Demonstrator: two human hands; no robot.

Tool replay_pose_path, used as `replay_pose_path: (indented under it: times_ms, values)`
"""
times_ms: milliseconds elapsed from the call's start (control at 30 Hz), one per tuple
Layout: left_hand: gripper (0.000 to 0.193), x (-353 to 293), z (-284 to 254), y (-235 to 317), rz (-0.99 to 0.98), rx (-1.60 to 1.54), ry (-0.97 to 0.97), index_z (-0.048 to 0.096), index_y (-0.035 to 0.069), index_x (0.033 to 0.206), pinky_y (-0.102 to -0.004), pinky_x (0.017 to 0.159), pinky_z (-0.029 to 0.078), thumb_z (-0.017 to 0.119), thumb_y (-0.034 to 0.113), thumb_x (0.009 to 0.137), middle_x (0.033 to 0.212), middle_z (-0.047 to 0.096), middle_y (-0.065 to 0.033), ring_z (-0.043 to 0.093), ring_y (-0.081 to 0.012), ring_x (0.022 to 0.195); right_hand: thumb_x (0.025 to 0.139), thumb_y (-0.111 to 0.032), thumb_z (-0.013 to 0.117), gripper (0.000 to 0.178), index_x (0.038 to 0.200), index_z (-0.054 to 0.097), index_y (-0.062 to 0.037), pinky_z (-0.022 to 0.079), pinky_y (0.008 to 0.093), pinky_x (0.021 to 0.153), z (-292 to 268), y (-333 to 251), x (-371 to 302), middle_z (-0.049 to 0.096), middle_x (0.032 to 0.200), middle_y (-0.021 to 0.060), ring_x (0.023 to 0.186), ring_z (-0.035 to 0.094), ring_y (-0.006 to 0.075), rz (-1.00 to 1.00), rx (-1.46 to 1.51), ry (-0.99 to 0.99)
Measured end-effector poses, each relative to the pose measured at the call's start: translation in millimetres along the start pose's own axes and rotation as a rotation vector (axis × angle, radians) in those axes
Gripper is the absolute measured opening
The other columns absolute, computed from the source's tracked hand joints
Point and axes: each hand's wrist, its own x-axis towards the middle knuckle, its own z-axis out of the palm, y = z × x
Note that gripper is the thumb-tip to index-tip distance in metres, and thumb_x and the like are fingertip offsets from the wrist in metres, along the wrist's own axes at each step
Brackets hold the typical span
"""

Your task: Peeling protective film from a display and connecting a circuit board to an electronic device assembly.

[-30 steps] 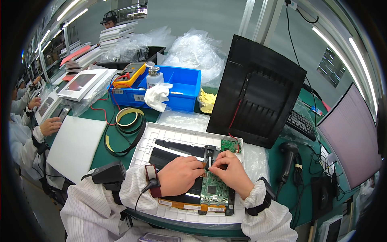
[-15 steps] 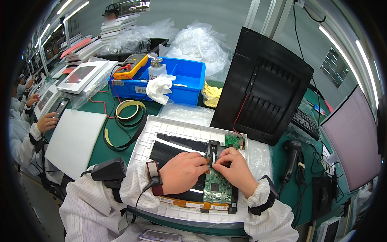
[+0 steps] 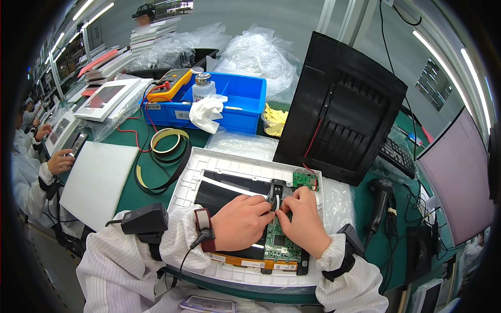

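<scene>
My left hand (image 3: 242,221), with a dark red wrist strap, has its fingers closed against the upper end of the green circuit board (image 3: 282,239). What its fingertips grip is hidden. My right hand (image 3: 307,221) pinches beside it at a narrow white flat cable (image 3: 277,200), which runs down from a black bracket (image 3: 277,185). Both sets of fingertips nearly meet over the board. The board lies on a dark display panel (image 3: 222,192) inside a white plastic frame (image 3: 189,180). An orange strip (image 3: 237,261) follows the panel's near edge.
Behind the frame leans a black back cover (image 3: 339,109); its red wire reaches a small green board (image 3: 304,180). A blue bin (image 3: 242,94), tape loop (image 3: 167,142) and white foam sheet (image 3: 99,182) are left. A scanner (image 3: 379,203) and monitor (image 3: 459,177) are right. A co-worker's hand (image 3: 60,162) is far left.
Both hands have shifted slightly up the board, and my right fingers have closed in more upright beside the white flat cable. The co-worker's handheld device at far left has tilted.
</scene>
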Motion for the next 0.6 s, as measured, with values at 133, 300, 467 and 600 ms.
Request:
replay_pose_path:
  times_ms: [133,300,467,600]
  values:
    - [0.031,0.4,-0.3,1.4,-0.006,0.002,-0.012,0.057,0.000,0.096,-0.0322,0.078,0.038,0.056,0.010,0.066,0.095,0.052,-0.0069,0.048,-0.0205,0.092,0.067,-0.005,0.059,0.008,0.066,0.053,0.0005,0.037,0.0355,0.068,-0.6,1.5,-0.1,0.041,0.077,0.0137,0.077,0.042,0.0286,0.049,-0.062,-0.017]
    - [0.032,0.8,1.9,3.0,0.019,0.047,0.009,0.056,0.001,0.098,-0.0331,0.080,0.036,0.055,0.014,0.069,0.094,0.051,-0.0065,0.047,-0.0198,0.091,0.068,-0.004,0.057,0.007,0.067,0.052,0.0009,0.037,0.0356,0.070,0.5,11.4,-1.5,0.041,0.077,0.0139,0.077,0.042,0.0287,0.059,0.036,0.019]
    - [0.034,3.9,2.5,3.1,0.045,0.089,-0.010,0.055,0.003,0.102,-0.0326,0.082,0.035,0.055,0.017,0.070,0.092,0.049,-0.0053,0.046,-0.0189,0.092,0.068,-0.001,0.054,0.003,0.069,0.052,0.0009,0.037,0.0346,0.071,0.2,13.7,-2.7,0.042,0.079,0.0132,0.078,0.044,0.0277,0.092,0.157,0.055]
    - [0.033,4.4,-3.4,1.1,0.084,0.104,-0.056,0.055,0.006,0.102,-0.0327,0.083,0.034,0.055,0.018,0.071,0.092,0.049,-0.0042,0.046,-0.0184,0.092,0.067,0.001,0.053,0.005,0.071,0.056,0.0005,0.039,0.0342,0.069,-3.8,13.8,-5.4,0.045,0.079,0.0126,0.078,0.045,0.0274,0.068,0.146,0.094]
